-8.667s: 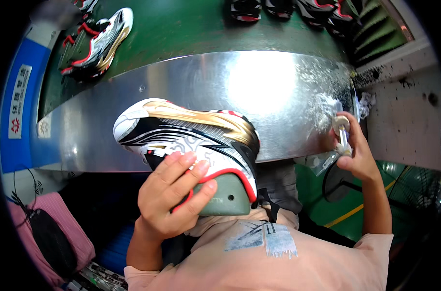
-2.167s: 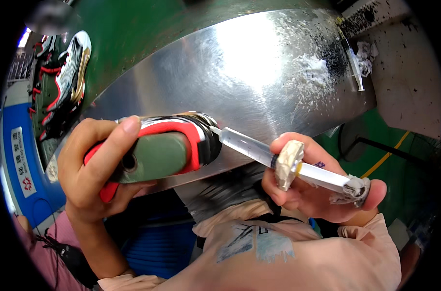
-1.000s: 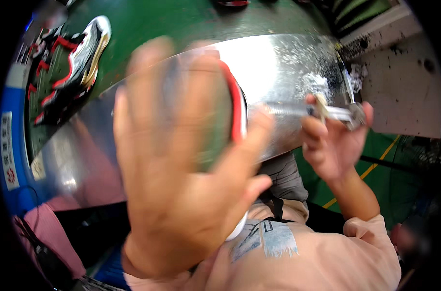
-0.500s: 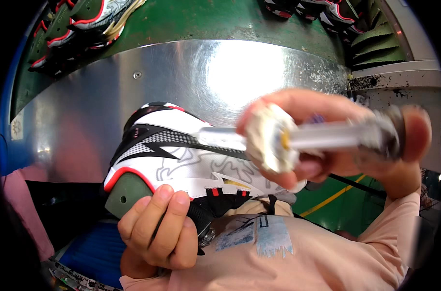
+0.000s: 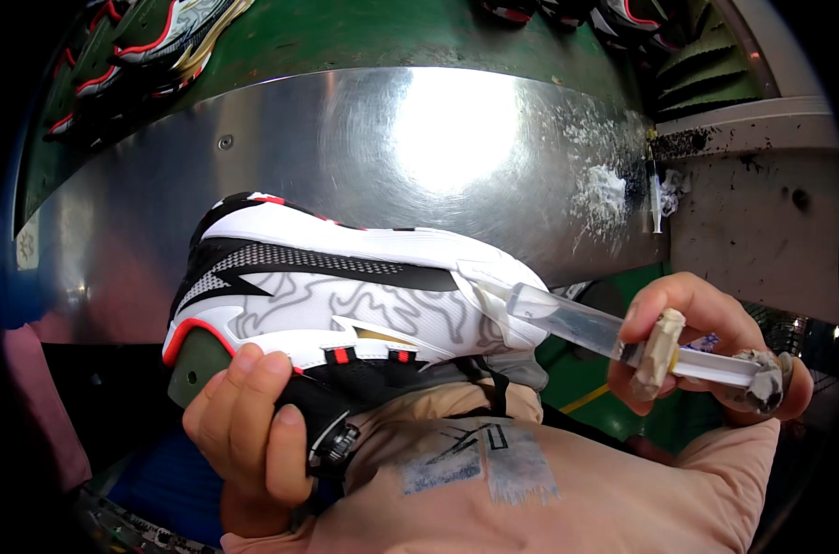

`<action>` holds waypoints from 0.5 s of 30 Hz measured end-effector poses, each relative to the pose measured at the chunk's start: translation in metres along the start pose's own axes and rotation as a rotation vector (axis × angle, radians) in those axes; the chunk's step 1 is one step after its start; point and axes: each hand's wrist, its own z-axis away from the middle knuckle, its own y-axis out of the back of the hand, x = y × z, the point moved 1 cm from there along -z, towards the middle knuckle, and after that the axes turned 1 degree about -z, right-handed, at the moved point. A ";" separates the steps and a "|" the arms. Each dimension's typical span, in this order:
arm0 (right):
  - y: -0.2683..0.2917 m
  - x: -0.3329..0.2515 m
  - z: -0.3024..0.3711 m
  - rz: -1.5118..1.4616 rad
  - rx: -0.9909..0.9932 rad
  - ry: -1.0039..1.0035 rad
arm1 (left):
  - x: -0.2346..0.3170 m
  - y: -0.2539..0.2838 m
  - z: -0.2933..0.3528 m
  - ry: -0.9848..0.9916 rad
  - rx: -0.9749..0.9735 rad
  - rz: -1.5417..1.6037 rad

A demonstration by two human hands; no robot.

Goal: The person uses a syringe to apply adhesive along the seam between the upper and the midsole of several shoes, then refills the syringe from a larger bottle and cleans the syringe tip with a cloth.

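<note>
A white and black sports shoe [image 5: 345, 305] with grey wavy lines and red trim lies on its side across my lap, its toe to the right. A dark green shoe last [image 5: 196, 371] fills its collar. My left hand [image 5: 248, 429] is closed round the collar, beside a round lacing dial [image 5: 336, 443]. In my right hand [image 5: 706, 319] I hold a clear syringe [image 5: 567, 319], wrapped in pale tape at its flange and plunger end. The syringe's front end is at the toe, near the sole edge; whether it touches is hard to tell.
A shiny metal bench edge [image 5: 318, 148] curves in front of me, with white dried residue [image 5: 602, 194] and a thin white tube [image 5: 657, 208] at its right. More shoes [image 5: 165, 46] stand on a green surface at the far left, others at the far right.
The syringe has moved right and nearer to me, from over the shoe's middle to its toe. The shoe has shifted a little left in view. Both hands keep their holds.
</note>
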 end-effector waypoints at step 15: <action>0.014 0.065 0.001 -0.448 -0.085 0.391 | -0.036 0.016 -0.042 -0.047 -0.106 -0.042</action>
